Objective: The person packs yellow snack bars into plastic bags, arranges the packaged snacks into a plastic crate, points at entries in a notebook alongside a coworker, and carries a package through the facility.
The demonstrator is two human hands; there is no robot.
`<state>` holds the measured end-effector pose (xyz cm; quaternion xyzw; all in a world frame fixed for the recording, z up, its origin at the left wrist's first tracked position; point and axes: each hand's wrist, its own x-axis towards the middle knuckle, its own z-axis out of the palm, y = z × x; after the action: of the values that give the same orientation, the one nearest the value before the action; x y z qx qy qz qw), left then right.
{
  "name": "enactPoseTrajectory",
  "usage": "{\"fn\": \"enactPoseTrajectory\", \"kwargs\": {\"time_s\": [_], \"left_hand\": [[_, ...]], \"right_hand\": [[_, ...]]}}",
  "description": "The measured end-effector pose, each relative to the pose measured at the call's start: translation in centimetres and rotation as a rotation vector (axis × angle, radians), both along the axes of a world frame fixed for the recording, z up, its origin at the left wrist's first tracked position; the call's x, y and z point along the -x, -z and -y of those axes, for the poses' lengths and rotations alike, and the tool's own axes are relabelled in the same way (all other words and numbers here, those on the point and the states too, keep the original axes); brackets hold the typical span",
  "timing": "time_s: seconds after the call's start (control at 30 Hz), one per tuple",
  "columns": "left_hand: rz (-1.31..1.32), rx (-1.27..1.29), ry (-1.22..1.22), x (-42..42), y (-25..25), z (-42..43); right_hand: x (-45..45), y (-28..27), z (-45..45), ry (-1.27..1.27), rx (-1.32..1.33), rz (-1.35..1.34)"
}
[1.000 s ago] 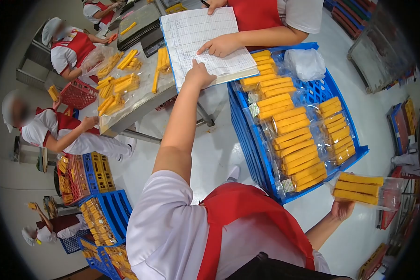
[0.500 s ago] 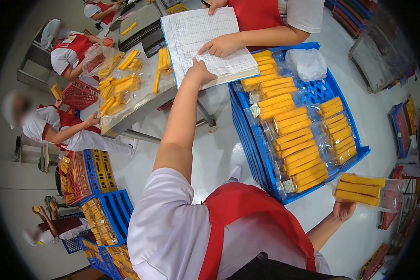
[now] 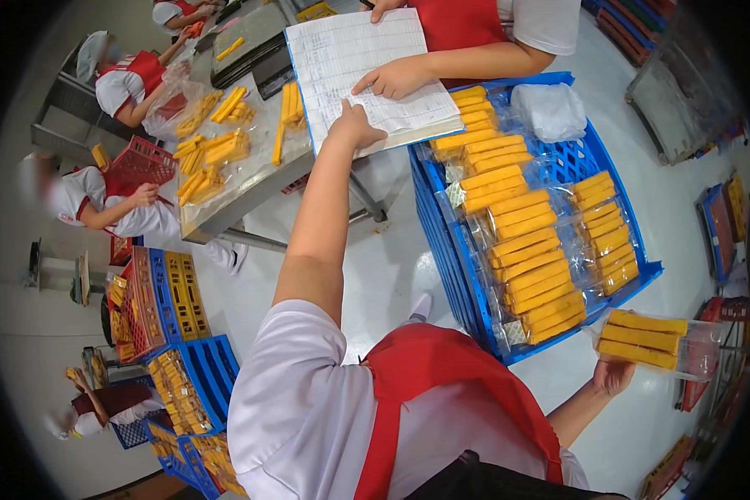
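My left hand (image 3: 358, 129) reaches over an open ledger (image 3: 362, 50), its index finger stretched onto the page and its thumb out to the side; it grips nothing. In my right hand (image 3: 614, 377), low at the right, is a clear bag of thick yellow sticks (image 3: 642, 337), held by its near edge. A co-worker's hand (image 3: 396, 77) also points at the page, close to my fingertip, and their other hand (image 3: 383, 8) holds a pen at the top. Below the ledger stands a blue crate (image 3: 575, 162) with rows of similar bags (image 3: 529, 250).
A white plastic bundle (image 3: 548, 112) lies in the crate. At left, a metal table (image 3: 258, 187) bears loose yellow sticks (image 3: 217, 150), with several people working beside it. Stacked crates (image 3: 208, 379) stand lower left; a wheeled rack (image 3: 675, 100) is at upper right.
At the left, a co-worker by the table has lowered their head and drawn a hand back from the table edge. Both my hands stay almost where they were.
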<state>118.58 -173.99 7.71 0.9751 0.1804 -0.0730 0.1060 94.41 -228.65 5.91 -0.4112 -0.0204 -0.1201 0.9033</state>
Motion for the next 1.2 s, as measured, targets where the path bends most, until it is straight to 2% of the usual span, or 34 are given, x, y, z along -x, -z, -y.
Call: {"fn": "enactPoseTrajectory", "kwargs": {"time_s": [0.3,1.2], "left_hand": [[0.115,-0.065,-0.007,2.1,0.9,1.6],[0.029,-0.016,-0.012,3.1,0.1,2.4]], "right_hand": [[-0.3,0.8,0.6,-0.047,-0.045,-0.014],[-0.9,1.8,1.9,-0.107,-0.071,0.004]]}}
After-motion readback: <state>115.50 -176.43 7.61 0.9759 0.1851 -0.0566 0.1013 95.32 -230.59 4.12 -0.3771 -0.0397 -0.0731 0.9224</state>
